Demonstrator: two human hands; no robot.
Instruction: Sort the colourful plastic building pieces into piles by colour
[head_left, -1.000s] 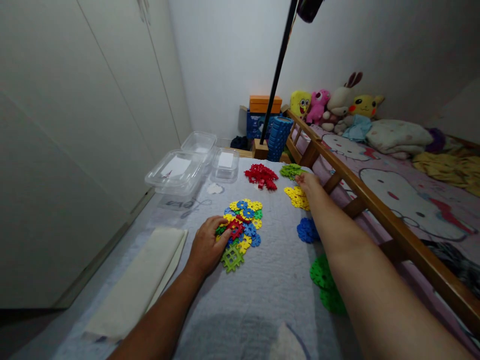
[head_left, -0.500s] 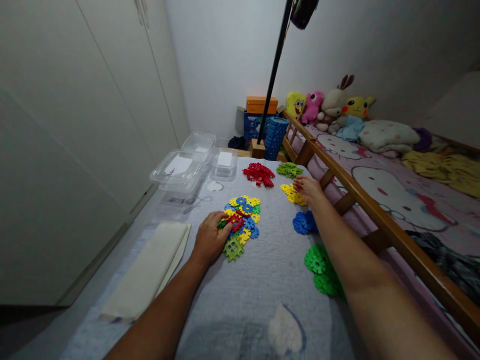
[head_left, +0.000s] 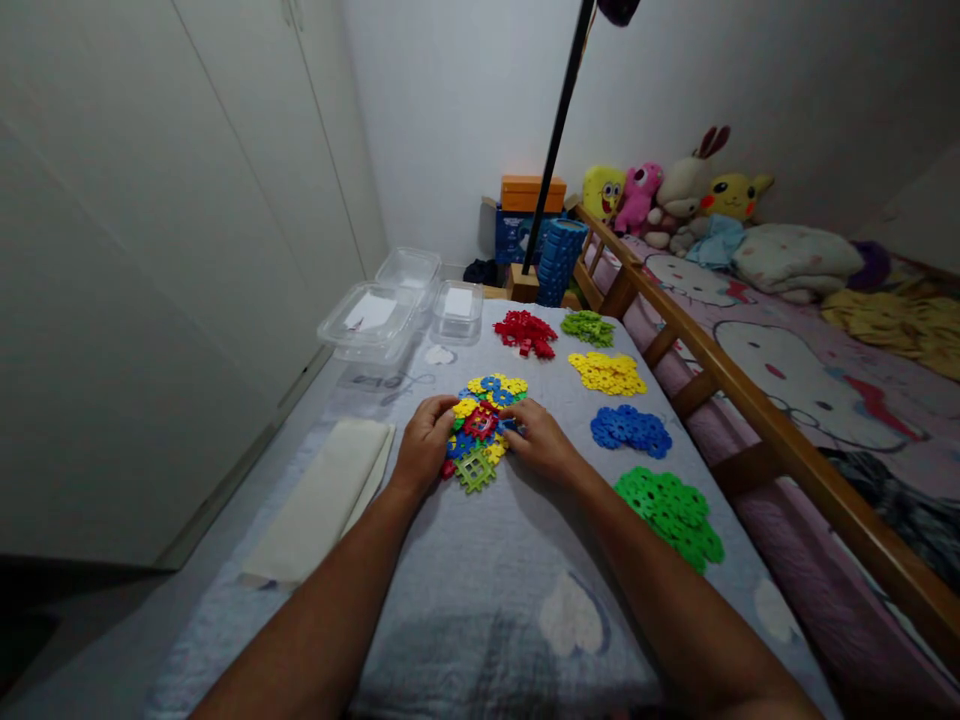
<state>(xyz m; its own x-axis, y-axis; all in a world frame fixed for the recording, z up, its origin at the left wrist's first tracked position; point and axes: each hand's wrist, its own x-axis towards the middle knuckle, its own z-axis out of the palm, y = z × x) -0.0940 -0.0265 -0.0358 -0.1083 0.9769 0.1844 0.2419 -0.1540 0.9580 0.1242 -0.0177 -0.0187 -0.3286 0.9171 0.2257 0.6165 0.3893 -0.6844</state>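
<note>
On the bed's cloth, a mixed pile of plastic interlocking pieces (head_left: 491, 388) lies between my hands: yellow, blue and green snowflake discs. A red square piece (head_left: 480, 423) rests on top, and a light-green lattice square (head_left: 475, 469) lies at the near edge. My left hand (head_left: 424, 443) touches the pile's left side, its fingers loosely bent and a little apart. At the right side, my right hand (head_left: 541, 440) has its thumb and fingers closed around a blue snowflake disc (head_left: 511, 425), partly hidden by the fingers.
Sorted piles of red (head_left: 525, 332), light-green (head_left: 588, 328), yellow (head_left: 607, 373), blue (head_left: 631, 430) and green pieces (head_left: 669, 517) lie to the right. Clear plastic boxes (head_left: 371, 320) stand at back left, near a folded cream cloth (head_left: 322, 500). A wooden rail (head_left: 675, 335) runs along the right.
My right hand has come back from the yellow pile to the mixed pile and closed at its right side. My left hand stays at the left side. The view has shifted slightly.
</note>
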